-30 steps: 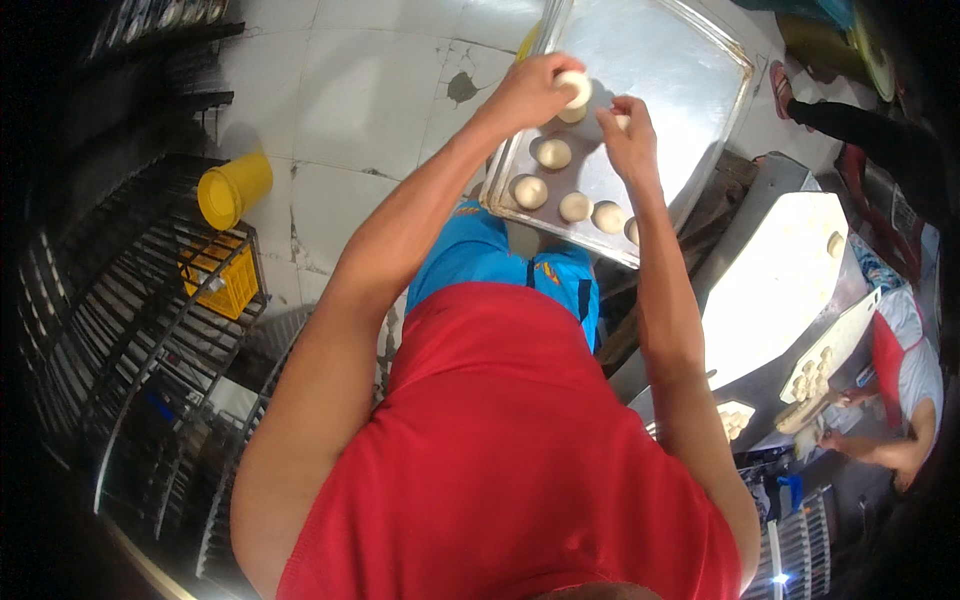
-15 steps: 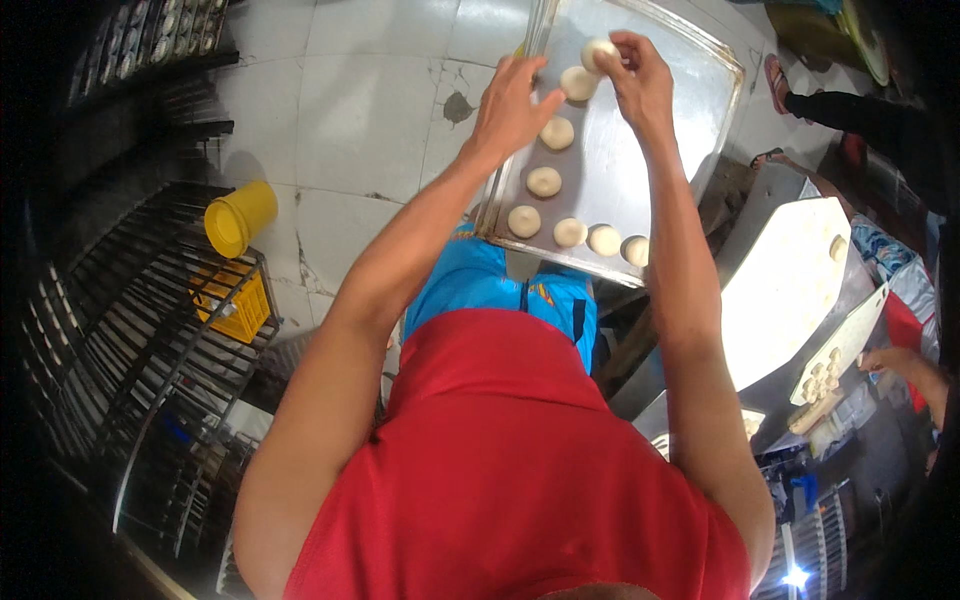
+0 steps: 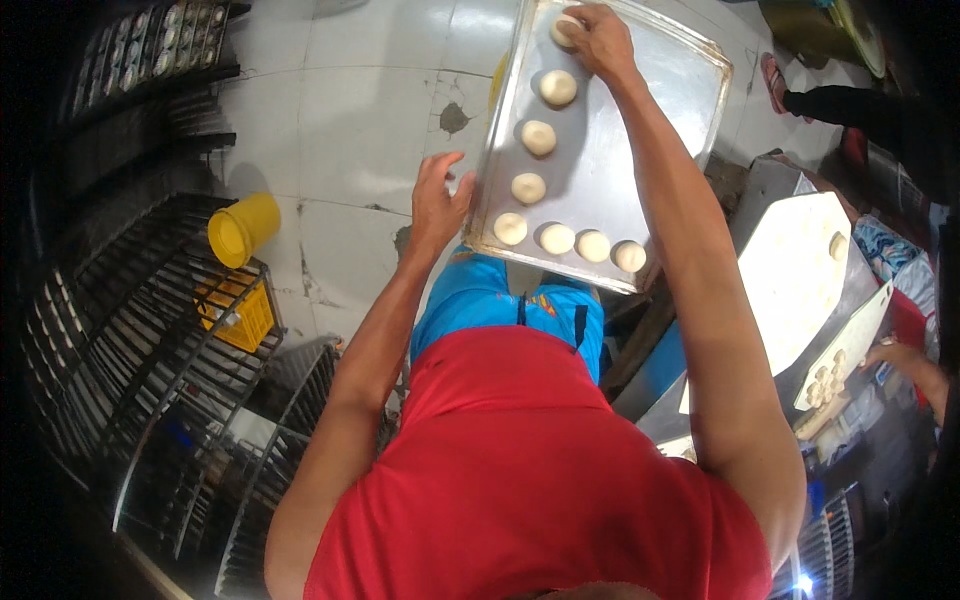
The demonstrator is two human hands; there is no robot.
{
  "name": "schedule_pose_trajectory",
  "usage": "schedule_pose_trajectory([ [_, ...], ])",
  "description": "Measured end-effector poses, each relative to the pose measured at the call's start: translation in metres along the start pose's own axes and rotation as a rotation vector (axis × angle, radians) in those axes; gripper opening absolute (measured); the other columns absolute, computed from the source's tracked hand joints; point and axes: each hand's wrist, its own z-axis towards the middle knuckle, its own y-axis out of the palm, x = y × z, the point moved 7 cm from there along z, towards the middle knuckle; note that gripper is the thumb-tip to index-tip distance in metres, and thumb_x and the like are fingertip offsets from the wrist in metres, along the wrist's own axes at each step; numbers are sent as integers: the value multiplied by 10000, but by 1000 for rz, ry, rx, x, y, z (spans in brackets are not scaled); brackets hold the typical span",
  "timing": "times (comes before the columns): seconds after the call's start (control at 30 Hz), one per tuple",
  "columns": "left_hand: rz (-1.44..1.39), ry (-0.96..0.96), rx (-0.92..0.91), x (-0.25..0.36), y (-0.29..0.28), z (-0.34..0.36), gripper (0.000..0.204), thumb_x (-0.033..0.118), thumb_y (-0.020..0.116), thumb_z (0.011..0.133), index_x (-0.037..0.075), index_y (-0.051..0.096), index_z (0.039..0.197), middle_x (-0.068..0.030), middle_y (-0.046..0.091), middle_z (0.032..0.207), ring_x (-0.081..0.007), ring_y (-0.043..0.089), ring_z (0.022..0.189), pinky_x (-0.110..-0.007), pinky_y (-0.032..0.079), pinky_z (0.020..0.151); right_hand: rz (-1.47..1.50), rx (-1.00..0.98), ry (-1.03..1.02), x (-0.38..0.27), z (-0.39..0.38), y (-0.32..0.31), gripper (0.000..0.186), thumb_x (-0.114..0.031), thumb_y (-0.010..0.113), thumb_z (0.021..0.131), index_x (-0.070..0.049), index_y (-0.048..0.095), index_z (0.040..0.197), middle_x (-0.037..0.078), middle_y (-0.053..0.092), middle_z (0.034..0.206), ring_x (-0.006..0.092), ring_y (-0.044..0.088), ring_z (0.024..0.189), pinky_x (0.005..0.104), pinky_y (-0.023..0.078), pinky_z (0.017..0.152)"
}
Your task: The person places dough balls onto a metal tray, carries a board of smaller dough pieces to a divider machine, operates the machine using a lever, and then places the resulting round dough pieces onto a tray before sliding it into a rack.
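We can read no words or numbers; the small mark (image 3: pixel 545 306) on the blue shorts (image 3: pixel 462 300) seems too blurry to tell.

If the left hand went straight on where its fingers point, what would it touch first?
The left hand would probably meet the left rim of the metal tray first, though their relative heights are unclear.

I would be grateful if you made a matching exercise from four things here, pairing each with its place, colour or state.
Things:
1. bucket
2. right hand
3. tray
4. left hand

Descriptions:
A. empty, beside the tray's left edge
B. grey metal, with pale dough balls along two sides
C. yellow
D. touching the farthest dough ball

Right pairs: 1-C, 2-D, 3-B, 4-A.
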Motion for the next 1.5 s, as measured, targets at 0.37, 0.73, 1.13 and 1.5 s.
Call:
schedule_pose_trajectory([
  [0.37, 51, 310, -85, 71, 83, 57, 258, 95, 662, 881, 5, 696, 1122, -167, 667, 1183, -330, 625, 1095, -394, 491, 967, 250, 186, 156, -46, -149, -90, 419, -288, 724, 887, -9, 675, 1195, 190, 694, 1132, 322, 690, 1002, 407, 542, 869],
  [0.73, 593, 488, -241, 91, 101, -9, 840, 329, 655, 929, -70, 223, 1529, -256, 198, 1615, -412, 197, 1490, -543, 157, 1212, -181, 860, 372, 84, -327, -366, 345, -211, 673, 936, -3, 672, 1211, 161, 718, 1099, 246, 697, 954, 349, 532, 847],
  [1.13, 444, 365, -9, 53, 55, -76, 704, 263, 635, 927, -50, 337, 1481, -290, 314, 1542, -453, 297, 1421, -583, 205, 1164, 387, 637, 735, 307, -318, -426, 332, -235, 832, 831, -2, 683, 1014, 92, 685, 983, 192, 673, 895, 313, 555, 874],
  [1.5, 521, 414, -241, 54, 68, -120, 766, 297, 655, 903, -49, 315, 1495, -247, 275, 1579, -408, 241, 1474, -556, 167, 1200, 289, 25, 470, -18, -304, -118, 294, -236, 777, 844, -31, 670, 1026, 113, 686, 886, 172, 648, 783, 339, 524, 726],
])
